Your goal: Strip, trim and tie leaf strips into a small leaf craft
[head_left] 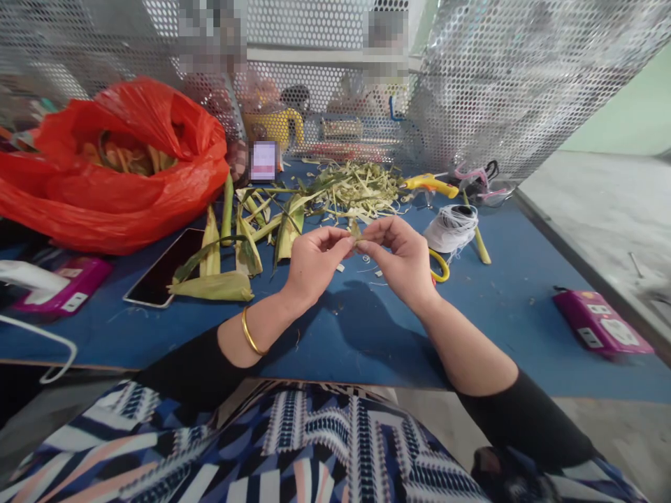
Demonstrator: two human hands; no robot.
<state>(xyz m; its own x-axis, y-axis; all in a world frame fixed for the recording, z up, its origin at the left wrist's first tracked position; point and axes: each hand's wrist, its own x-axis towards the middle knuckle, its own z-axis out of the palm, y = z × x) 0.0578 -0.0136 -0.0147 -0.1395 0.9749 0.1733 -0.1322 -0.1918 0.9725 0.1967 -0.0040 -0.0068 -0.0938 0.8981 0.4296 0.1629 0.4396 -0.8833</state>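
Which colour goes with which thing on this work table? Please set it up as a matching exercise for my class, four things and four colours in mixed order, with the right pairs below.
Things:
1. plastic bag
2. phone
3. power strip
4. spool of thread

Colours:
A. white
B. purple
C. red
D. black

Right pairs: 1-C, 2-D, 3-B, 4-A

The bag lies at the far left of the blue table, the phone beside it, the power strip at the right edge, and the spool just beyond the right hand.
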